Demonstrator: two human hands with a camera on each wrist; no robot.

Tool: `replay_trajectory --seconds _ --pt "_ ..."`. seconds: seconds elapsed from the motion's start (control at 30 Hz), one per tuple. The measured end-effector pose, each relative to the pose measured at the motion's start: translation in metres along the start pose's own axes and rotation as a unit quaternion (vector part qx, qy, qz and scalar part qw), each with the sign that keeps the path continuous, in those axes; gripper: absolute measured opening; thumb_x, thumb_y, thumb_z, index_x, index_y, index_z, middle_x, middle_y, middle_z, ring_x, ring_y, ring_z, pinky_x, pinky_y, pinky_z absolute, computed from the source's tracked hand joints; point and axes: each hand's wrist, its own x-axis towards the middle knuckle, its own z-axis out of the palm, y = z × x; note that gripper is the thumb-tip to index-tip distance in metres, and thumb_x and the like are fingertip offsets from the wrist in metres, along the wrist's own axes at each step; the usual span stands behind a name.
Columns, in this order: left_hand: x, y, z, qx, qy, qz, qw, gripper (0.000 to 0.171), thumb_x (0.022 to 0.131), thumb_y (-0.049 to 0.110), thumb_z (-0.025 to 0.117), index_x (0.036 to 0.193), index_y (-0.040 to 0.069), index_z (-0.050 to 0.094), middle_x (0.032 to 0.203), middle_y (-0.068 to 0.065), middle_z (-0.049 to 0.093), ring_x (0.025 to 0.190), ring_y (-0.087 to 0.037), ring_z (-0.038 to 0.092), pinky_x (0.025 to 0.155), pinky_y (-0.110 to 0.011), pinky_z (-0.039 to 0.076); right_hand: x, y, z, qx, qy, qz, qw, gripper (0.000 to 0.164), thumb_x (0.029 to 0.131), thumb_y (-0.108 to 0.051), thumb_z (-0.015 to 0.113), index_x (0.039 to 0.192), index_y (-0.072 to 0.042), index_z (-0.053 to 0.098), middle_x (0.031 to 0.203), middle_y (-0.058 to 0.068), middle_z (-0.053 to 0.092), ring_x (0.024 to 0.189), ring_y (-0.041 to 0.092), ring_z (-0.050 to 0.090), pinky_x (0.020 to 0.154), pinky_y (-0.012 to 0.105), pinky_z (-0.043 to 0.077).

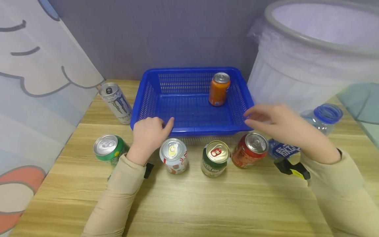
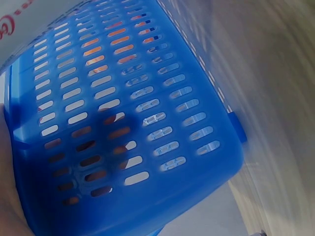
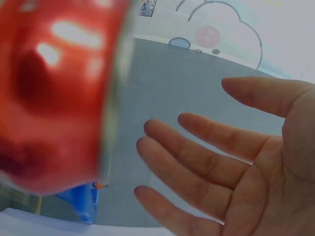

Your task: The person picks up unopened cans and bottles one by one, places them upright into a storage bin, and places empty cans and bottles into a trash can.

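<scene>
My left hand (image 1: 150, 136) grips the front-left rim of a blue plastic basket (image 1: 193, 129), thumb over the edge. In the left wrist view the perforated basket (image 2: 123, 187) fills much of the frame. An orange can (image 1: 219, 90) stands inside at the back right. Beside the basket's front-right corner my right hand (image 1: 278, 123) hovers, its palm empty and fingers spread in the right wrist view. Just below it stands a red Coke can (image 1: 250, 150). A clear bottle with a blue label (image 1: 285, 149) is partly hidden behind the right forearm.
In front of the basket stand a white-and-red can (image 1: 173, 156) and a green-and-cream can (image 1: 216, 159). At left are a green can (image 1: 109, 149) and a white Monster can (image 1: 116, 103). A lined white bin (image 1: 284, 72) rises at the back right, above the wooden table (image 1: 189, 204).
</scene>
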Motion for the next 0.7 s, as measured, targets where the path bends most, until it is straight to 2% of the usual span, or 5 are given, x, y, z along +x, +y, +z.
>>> replay_trajectory --seconds 0.13,0.33,0.43,0.57,0.7 --pt "0.000 0.000 0.000 -0.002 -0.004 0.001 1.0000 0.060 0.094 0.048 0.040 0.044 0.016 0.040 0.043 -0.003 0.043 0.041 -0.023 0.046 0.036 -0.033 0.029 -0.005 0.010 0.007 0.016 0.009 -0.004 1.000 0.023 0.093 -0.017 0.058 0.113 -0.008 0.065 0.105 0.007 0.070 0.097 0.020 0.066 0.084 0.041 0.051" --pt "0.001 0.001 0.000 0.000 -0.004 0.003 1.0000 0.059 0.094 0.047 0.040 0.044 0.016 0.038 0.043 -0.002 0.041 0.041 -0.022 0.045 0.036 -0.032 0.028 -0.015 0.018 0.017 0.026 0.037 -0.050 0.998 0.023 0.090 -0.013 0.062 0.112 -0.012 0.066 0.102 -0.001 0.071 0.094 0.001 0.063 0.080 0.019 0.050" --pt "0.001 0.001 -0.001 0.002 -0.002 0.004 1.0000 0.059 0.094 0.047 0.040 0.044 0.016 0.038 0.043 -0.002 0.041 0.041 -0.022 0.045 0.036 -0.032 0.028 -0.020 0.020 0.019 0.031 0.048 -0.056 0.997 0.022 0.090 -0.013 0.062 0.112 -0.014 0.066 0.102 -0.003 0.071 0.094 -0.006 0.060 0.081 0.013 0.047" --pt "0.000 0.001 0.000 0.006 0.001 0.003 1.0000 0.059 0.094 0.047 0.040 0.044 0.016 0.038 0.042 -0.002 0.041 0.041 -0.022 0.044 0.036 -0.032 0.027 -0.024 0.022 0.022 0.034 0.061 -0.042 0.997 0.022 0.090 -0.013 0.062 0.112 -0.014 0.066 0.103 -0.003 0.070 0.097 -0.008 0.058 0.082 0.012 0.045" --pt "-0.001 0.000 0.001 0.007 0.010 0.007 0.9999 0.059 0.094 0.046 0.042 0.044 0.015 0.037 0.041 -0.001 0.039 0.040 -0.021 0.042 0.035 -0.031 0.026 -0.027 0.026 0.028 0.044 0.069 -0.039 0.996 0.022 0.090 -0.011 0.062 0.111 -0.012 0.067 0.105 -0.001 0.070 0.097 -0.009 0.056 0.078 0.016 0.049"
